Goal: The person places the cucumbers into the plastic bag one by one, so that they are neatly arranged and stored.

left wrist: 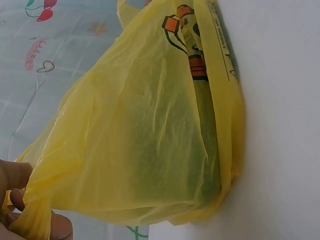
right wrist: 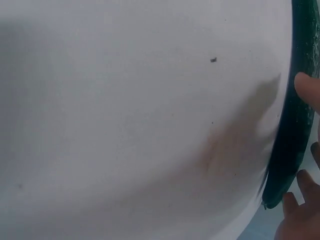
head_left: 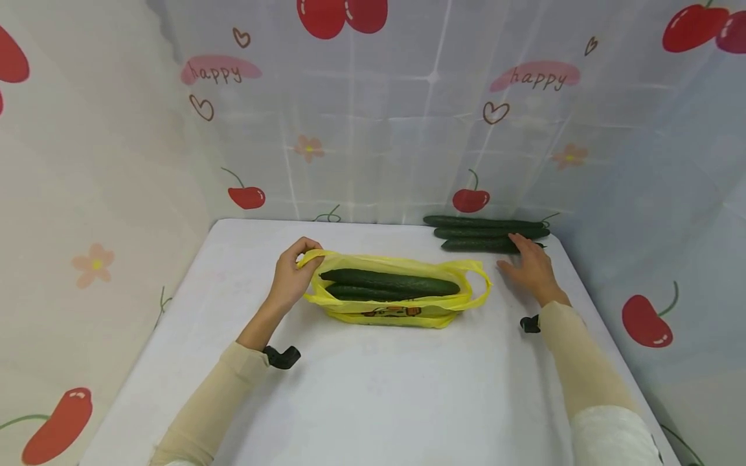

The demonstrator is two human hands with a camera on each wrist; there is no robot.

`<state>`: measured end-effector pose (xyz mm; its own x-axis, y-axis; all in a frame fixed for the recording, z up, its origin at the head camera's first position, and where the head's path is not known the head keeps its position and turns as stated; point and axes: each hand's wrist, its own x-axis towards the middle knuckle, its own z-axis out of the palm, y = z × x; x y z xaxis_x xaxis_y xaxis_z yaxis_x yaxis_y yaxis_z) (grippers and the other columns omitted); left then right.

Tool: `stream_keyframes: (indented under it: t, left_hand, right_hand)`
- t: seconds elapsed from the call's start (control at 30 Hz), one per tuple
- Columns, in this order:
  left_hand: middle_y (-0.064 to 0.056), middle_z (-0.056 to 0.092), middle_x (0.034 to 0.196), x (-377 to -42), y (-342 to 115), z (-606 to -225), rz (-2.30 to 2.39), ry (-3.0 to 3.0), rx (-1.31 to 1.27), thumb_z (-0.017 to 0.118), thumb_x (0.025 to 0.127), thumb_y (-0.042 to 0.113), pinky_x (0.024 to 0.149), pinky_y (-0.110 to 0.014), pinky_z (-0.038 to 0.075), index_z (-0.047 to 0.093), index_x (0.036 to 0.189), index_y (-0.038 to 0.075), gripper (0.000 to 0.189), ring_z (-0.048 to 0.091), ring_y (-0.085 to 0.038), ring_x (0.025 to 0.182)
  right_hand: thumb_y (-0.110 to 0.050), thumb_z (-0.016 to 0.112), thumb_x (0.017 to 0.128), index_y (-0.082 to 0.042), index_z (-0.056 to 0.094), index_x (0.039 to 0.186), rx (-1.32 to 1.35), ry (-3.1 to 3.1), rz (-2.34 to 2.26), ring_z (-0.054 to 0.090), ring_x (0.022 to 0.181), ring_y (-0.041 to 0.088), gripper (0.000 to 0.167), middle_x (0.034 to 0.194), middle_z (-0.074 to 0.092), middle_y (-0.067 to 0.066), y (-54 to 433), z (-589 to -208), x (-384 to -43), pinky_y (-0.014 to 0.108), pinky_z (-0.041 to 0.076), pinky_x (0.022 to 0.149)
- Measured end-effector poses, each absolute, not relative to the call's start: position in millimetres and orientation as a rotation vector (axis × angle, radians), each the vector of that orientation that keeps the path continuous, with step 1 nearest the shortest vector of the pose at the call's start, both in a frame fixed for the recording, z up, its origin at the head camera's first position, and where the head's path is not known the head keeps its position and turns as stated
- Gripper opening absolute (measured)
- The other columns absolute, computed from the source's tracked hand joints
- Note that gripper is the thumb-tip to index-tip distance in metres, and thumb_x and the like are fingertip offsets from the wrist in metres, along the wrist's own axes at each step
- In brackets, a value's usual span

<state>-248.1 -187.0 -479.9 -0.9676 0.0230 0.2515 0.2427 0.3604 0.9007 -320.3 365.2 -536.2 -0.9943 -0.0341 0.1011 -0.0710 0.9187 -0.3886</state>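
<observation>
My left hand [head_left: 289, 275] pinches the left handle of a yellow plastic bag [head_left: 344, 317] and holds its mouth wide. Inside the bag lie dark green cucumbers [head_left: 393, 281], side by side. In the left wrist view, fingers [left wrist: 60, 227] curl round the gathered handle, and green shows through the thin plastic [left wrist: 115, 150]. My right hand [head_left: 531, 272] is at the back right, its fingertips over the right end of the nearest loose cucumber [head_left: 474, 245]. The right wrist view has that cucumber [right wrist: 287, 145] along the right side, with thumb and fingers spread beside it.
Two more cucumbers [head_left: 489, 222] lie behind the nearest one, near the table's back edge. The white table [head_left: 384, 395] is enclosed by printed curtains [head_left: 379, 129] at the back and sides. The bag's right handle [head_left: 486, 288] stands up as a loop.
</observation>
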Motion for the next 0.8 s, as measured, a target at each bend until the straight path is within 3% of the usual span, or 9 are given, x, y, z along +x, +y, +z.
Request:
stream_keyframes:
  t: [0.27,0.4,0.53,0.63,0.8]
  left_hand:
    - [-0.006,0.066,0.116,-248,-185,-482,-1.663,-2.427,-0.244,0.066,0.108,0.016,0.087,-0.02,0.052,0.067,0.113,0.016,0.005,0.057,-0.02,0.109]
    - [-0.006,0.066,0.116,-247,-184,-482,-1.655,-2.43,-0.239,0.066,0.108,0.016,0.088,-0.021,0.052,0.067,0.113,0.016,0.005,0.057,-0.019,0.11]
    - [-0.006,0.066,0.117,-246,-184,-481,-1.654,-2.437,-0.233,0.066,0.108,0.016,0.088,-0.02,0.052,0.067,0.113,0.016,0.005,0.057,-0.019,0.11]
    - [-0.006,0.066,0.117,-245,-184,-480,-1.657,-2.436,-0.231,0.065,0.108,0.017,0.088,-0.019,0.052,0.067,0.113,0.016,0.005,0.057,-0.02,0.11]
    - [-0.006,0.066,0.116,-246,-186,-481,-1.658,-2.427,-0.241,0.065,0.108,0.016,0.087,-0.017,0.052,0.067,0.112,0.016,0.005,0.057,-0.02,0.11]
  right_hand:
    - [-0.038,0.065,0.104,-0.007,0.024,0.169,0.032,-3.075,0.423,0.02,0.154,0.061,0.083,0.171,0.026,0.031,369,-541,-324,0.081,0.018,0.122]
    - [-0.042,0.069,0.103,-0.011,0.041,0.163,-0.012,-2.982,0.45,0.028,0.137,0.057,0.073,0.154,0.033,0.032,367,-545,-320,0.078,0.022,0.114]
    - [-0.038,0.077,0.099,-0.01,0.059,0.147,0.008,-2.886,0.529,0.032,0.136,0.055,0.058,0.149,0.04,0.031,367,-547,-315,0.076,0.022,0.116]
    - [-0.03,0.079,0.098,-0.008,0.062,0.141,0.083,-2.861,0.531,0.04,0.14,0.057,0.05,0.151,0.05,0.029,369,-548,-313,0.077,0.024,0.118]
    - [-0.021,0.074,0.102,-0.013,0.061,0.148,0.129,-2.911,0.473,0.045,0.139,0.058,0.048,0.151,0.056,0.029,370,-548,-313,0.078,0.028,0.114]
